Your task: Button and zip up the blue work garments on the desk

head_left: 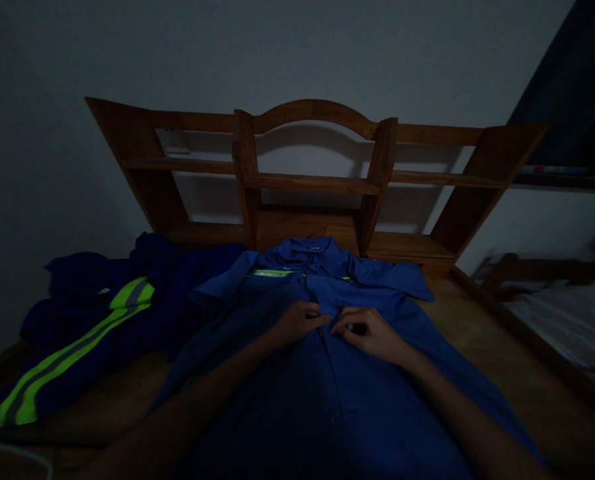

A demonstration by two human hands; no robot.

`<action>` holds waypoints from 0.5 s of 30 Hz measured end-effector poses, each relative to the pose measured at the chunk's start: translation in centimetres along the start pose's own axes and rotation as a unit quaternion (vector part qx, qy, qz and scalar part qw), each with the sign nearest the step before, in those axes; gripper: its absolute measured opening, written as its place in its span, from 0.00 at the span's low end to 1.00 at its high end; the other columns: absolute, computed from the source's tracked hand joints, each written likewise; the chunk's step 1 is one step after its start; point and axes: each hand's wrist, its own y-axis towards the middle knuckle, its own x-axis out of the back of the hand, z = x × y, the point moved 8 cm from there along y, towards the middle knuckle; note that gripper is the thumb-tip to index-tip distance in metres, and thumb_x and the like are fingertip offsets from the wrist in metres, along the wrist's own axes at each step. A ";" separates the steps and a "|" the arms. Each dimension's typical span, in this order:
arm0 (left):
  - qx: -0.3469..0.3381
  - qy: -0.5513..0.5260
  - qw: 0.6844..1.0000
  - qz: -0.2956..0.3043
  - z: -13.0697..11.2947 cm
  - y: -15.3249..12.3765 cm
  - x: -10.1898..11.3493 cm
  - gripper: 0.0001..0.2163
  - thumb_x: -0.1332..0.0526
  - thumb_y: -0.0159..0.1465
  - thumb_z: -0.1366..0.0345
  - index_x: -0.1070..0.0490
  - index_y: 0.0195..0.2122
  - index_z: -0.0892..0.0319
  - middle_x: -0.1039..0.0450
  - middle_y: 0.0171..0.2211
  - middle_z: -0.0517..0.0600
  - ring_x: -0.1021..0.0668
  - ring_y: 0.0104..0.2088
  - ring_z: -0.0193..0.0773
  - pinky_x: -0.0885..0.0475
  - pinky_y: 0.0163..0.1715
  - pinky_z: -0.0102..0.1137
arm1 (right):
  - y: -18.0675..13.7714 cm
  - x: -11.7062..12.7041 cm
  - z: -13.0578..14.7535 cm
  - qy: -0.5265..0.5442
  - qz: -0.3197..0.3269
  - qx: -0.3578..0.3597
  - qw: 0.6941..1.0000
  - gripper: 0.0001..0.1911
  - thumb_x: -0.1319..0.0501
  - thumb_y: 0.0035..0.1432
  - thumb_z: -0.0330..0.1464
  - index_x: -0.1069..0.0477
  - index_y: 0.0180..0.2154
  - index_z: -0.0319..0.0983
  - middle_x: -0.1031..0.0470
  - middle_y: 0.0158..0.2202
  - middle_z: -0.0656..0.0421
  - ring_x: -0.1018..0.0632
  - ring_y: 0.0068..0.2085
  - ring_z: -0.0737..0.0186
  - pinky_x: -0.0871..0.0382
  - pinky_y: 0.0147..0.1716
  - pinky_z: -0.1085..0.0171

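Apparently buttoning: left hand (297,320), right hand (372,331) pinch blue shirt (327,400) placket; next fastening, toward 6 o'clock, likely needs edges aligned.

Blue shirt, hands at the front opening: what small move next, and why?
Probably press the front edges together at that spot: the left hand and right hand meet at the centre line of the blue shirt, below its collar; it lies flat, front up. Dim light hides any button.
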 end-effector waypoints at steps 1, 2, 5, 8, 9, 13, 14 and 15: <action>0.001 -0.012 1.000 0.003 0.1 0.0 0.0 0.15 0.42 0.58 0.54 0.30 0.25 0.63 0.28 0.23 0.46 0.27 0.26 0.34 0.37 0.25 0.24 | 0.0 0.0 0.0 -0.001 0.000 0.002 1.000 0.11 0.44 0.56 0.27 0.24 0.37 0.40 0.26 0.34 0.58 0.27 0.32 0.67 0.35 0.33 0.68; 0.002 -0.026 1.000 0.008 0.1 0.1 -0.1 0.15 0.42 0.58 0.54 0.30 0.26 0.63 0.27 0.23 0.47 0.26 0.25 0.34 0.37 0.25 0.24 | -0.1 -0.1 0.0 -0.003 0.000 0.003 1.000 0.11 0.44 0.56 0.27 0.24 0.38 0.40 0.26 0.35 0.59 0.27 0.32 0.67 0.35 0.34 0.68; 0.004 -0.075 0.997 0.026 0.2 0.3 -0.3 0.15 0.42 0.58 0.54 0.29 0.29 0.63 0.25 0.24 0.49 0.25 0.26 0.35 0.35 0.26 0.25 | -0.1 -0.2 0.0 -0.004 0.004 0.000 1.000 0.11 0.44 0.56 0.28 0.24 0.38 0.40 0.27 0.34 0.58 0.28 0.32 0.67 0.35 0.33 0.68; 0.006 -0.117 0.993 0.030 0.1 0.5 -0.4 0.14 0.42 0.59 0.55 0.30 0.31 0.63 0.24 0.25 0.50 0.25 0.26 0.35 0.35 0.28 0.26 | -0.2 -0.3 0.1 0.005 0.011 -0.006 1.000 0.10 0.44 0.57 0.30 0.24 0.36 0.39 0.27 0.34 0.58 0.28 0.32 0.67 0.36 0.32 0.69; 0.006 -0.127 0.992 0.028 0.0 0.6 -0.4 0.14 0.42 0.59 0.55 0.31 0.32 0.63 0.24 0.26 0.51 0.25 0.27 0.34 0.34 0.29 0.26 | -0.1 -0.3 0.1 0.010 0.012 -0.007 1.000 0.10 0.44 0.57 0.30 0.23 0.35 0.39 0.27 0.34 0.58 0.28 0.32 0.67 0.36 0.32 0.69; -0.006 -0.133 0.990 0.037 -0.9 0.4 -0.2 0.14 0.42 0.59 0.55 0.34 0.30 0.63 0.25 0.26 0.52 0.25 0.28 0.34 0.34 0.31 0.26 | 0.0 -0.2 -0.4 0.041 0.018 -0.021 0.999 0.10 0.42 0.57 0.33 0.24 0.39 0.39 0.27 0.35 0.58 0.29 0.33 0.67 0.36 0.33 0.68; -0.010 -0.128 0.991 0.049 -1.3 0.3 -0.1 0.14 0.42 0.59 0.54 0.35 0.29 0.63 0.25 0.26 0.51 0.25 0.28 0.34 0.34 0.30 0.26 | 0.0 -0.3 -0.7 0.055 0.028 -0.030 0.998 0.11 0.41 0.56 0.34 0.25 0.40 0.39 0.28 0.36 0.58 0.29 0.33 0.68 0.36 0.32 0.69; -0.013 -0.122 0.990 0.064 -1.6 0.1 0.0 0.14 0.42 0.59 0.54 0.36 0.29 0.62 0.26 0.26 0.49 0.26 0.27 0.33 0.34 0.30 0.26 | 0.0 -0.4 -1.0 0.071 0.043 -0.040 0.996 0.12 0.41 0.55 0.35 0.25 0.41 0.39 0.28 0.36 0.59 0.30 0.32 0.68 0.36 0.31 0.69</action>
